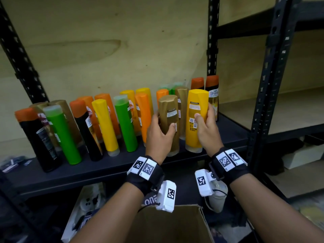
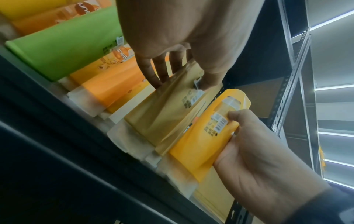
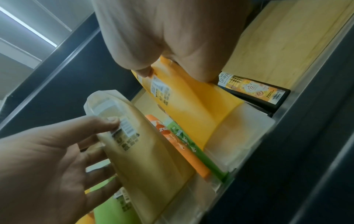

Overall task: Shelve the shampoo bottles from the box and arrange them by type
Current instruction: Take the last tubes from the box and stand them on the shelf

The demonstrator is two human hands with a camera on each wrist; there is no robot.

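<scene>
My left hand (image 1: 160,132) grips a gold shampoo bottle (image 1: 169,120) standing cap-down at the front of the dark shelf (image 1: 112,171). Right beside it my right hand (image 1: 205,127) grips a yellow bottle (image 1: 195,118), also cap-down on the shelf. In the left wrist view the gold bottle (image 2: 164,112) and the yellow bottle (image 2: 203,139) lean side by side. The right wrist view shows the yellow bottle (image 3: 189,109) under my right hand (image 3: 172,42) and the gold bottle (image 3: 151,151) in my left hand (image 3: 57,166). Several more bottles, orange, green, yellow, gold and black (image 1: 40,137), stand along the shelf.
A black bottle with an orange top (image 1: 213,95) stands by the black upright post (image 1: 212,39) at the right. A second rack (image 1: 273,85) with wooden shelves is at the right. An open cardboard box (image 1: 166,223) sits below my wrists.
</scene>
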